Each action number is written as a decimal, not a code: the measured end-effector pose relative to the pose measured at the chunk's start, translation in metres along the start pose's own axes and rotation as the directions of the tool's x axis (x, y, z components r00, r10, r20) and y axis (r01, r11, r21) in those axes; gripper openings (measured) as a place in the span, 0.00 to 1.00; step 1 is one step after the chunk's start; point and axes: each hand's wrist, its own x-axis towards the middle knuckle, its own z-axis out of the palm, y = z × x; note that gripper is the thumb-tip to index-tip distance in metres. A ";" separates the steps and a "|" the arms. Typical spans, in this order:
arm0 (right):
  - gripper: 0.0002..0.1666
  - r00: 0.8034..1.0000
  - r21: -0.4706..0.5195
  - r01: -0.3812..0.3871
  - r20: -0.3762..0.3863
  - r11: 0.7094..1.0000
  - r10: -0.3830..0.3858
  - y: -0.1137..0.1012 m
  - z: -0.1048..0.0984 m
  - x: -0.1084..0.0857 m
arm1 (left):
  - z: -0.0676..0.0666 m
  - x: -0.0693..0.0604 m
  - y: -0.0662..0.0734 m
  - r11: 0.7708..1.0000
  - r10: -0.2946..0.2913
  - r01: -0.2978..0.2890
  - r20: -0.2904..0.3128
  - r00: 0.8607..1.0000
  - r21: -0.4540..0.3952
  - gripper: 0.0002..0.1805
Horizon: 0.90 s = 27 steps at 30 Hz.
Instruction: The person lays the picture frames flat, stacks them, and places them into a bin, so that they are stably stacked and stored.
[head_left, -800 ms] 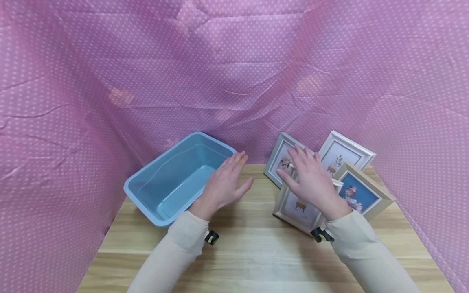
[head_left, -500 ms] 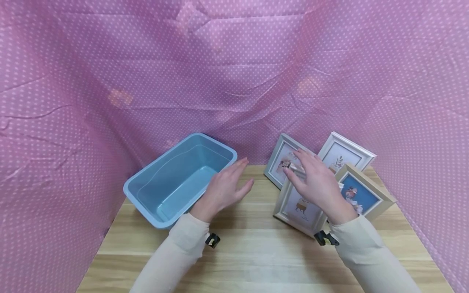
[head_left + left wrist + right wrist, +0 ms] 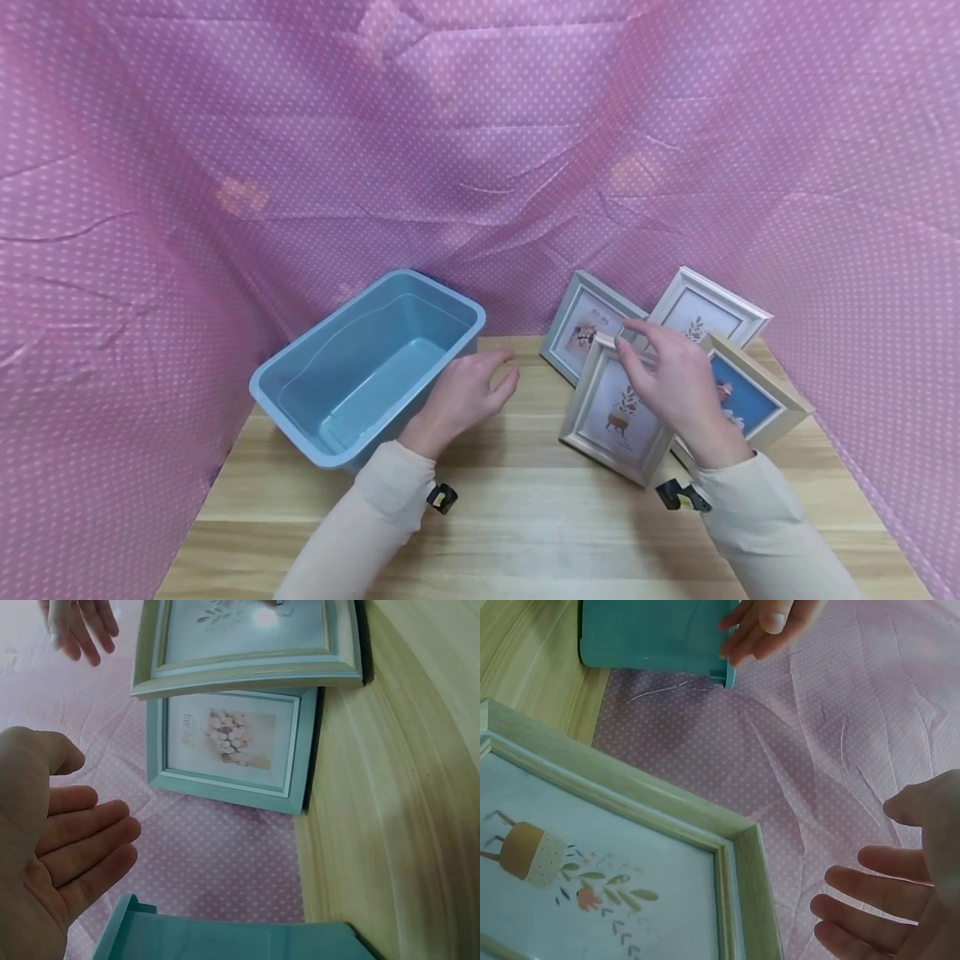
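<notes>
Head view: the right grip (image 3: pixel 681 385) is apart over the near picture frame (image 3: pixel 621 421); pinching its top edge squarely looks surest. The left grip (image 3: pixel 463 398), also apart, hangs beside the tub (image 3: pixel 341 350).

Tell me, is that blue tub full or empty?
Empty, as far as visible: the head view shows bare walls and floor inside the blue tub; its near wall may hide some.

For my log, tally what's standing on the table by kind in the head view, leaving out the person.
Picture frames: 4
Blue plastic bin: 1
Total: 5
</notes>
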 end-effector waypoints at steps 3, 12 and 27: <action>0.20 0.999 0.011 0.011 -0.037 1.000 -0.011 0.004 0.001 -0.003 | 0.004 -0.001 0.000 1.000 -0.022 0.023 0.039 0.999 -0.022 0.16; 0.18 0.985 0.042 0.012 -0.174 0.999 -0.005 0.020 0.001 -0.018 | 0.021 -0.002 0.001 0.991 -0.075 0.094 0.187 0.980 -0.097 0.17; 0.20 0.956 0.077 -0.004 -0.291 0.997 0.027 0.039 -0.001 -0.037 | 0.049 -0.003 -0.004 0.954 -0.107 0.183 0.300 0.948 -0.238 0.18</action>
